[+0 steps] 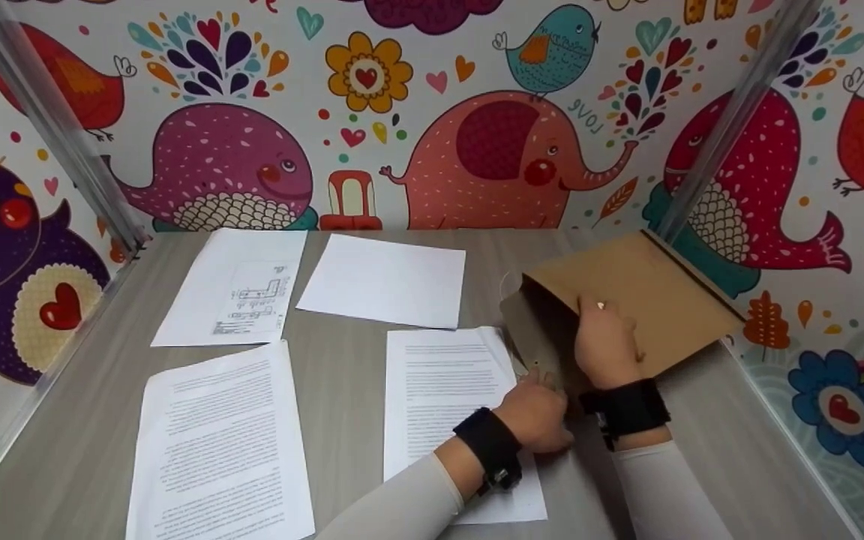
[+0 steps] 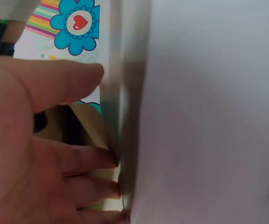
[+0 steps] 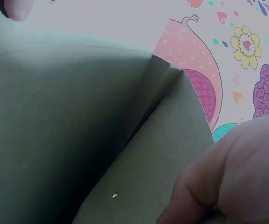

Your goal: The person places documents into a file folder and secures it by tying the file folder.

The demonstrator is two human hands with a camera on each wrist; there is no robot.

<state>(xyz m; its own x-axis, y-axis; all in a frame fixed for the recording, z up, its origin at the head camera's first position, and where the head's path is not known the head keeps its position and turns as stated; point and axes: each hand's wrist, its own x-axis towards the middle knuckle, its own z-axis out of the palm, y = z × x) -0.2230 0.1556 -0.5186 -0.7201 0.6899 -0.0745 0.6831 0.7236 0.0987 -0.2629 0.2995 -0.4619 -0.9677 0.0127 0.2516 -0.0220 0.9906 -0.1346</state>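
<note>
Two pale sleeves [image 1: 394, 502] come in from the near edge of a wood-grain table [image 1: 349, 420], each ending in a black wrist strap [image 1: 488, 450] and a bare hand. The right hand [image 1: 608, 341] grips the upper panel of a large brown paper envelope [image 1: 679, 300] by the rim of its mouth. The envelope lies at an angle by the table's right edge, toward the far right corner, its mouth gaping to the left; the right wrist view looks into its dark inside, with a small metal eyelet [image 3: 114, 195] on one panel. The left hand [image 1: 537, 412] is beside the lower lip of that mouth, thumb and fingers extended and apart, clasping nothing; whether its fingertips touch the envelope, I cannot tell. Under the left forearm, right of the table's middle, lies a page of printed text [image 1: 439, 390]. Another text page [image 1: 222, 450] lies near the near left corner. Along the far edge are a sheet with a line diagram [image 1: 199, 300], toward the far left corner, and a blank white sheet [image 1: 387, 281] near the middle. Cartoon animals cover the wall [image 1: 424, 67] behind.
</note>
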